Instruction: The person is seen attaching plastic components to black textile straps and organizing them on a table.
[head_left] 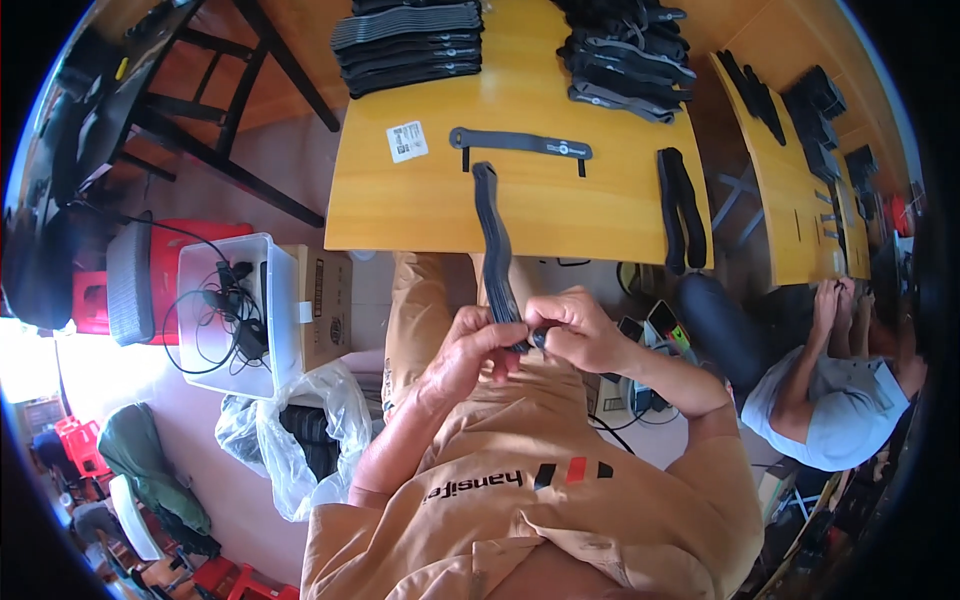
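A long, thin bundle of dark grey straps [492, 240] reaches from the table's front edge down to my lap. My left hand [468, 350] is closed around its lower end. Beside it, my right hand [578, 328] pinches a small black piece [540, 338] at that same end; my fingers partly hide it, so I cannot tell if it is a strap end or a separate band. Just beyond the bundle's far tip, a single grey strap [520, 143] with a round white print lies crosswise on the yellow table [390, 215], with two short black strips at its near edge.
Folded dark straps stand in a neat stack [408, 45] at the back left and a looser pile [625, 65] at the back right. Two black straps [682, 210] lie by the right edge. A clear bin [275, 330] with cables stands left. Another person [825, 410] works at right.
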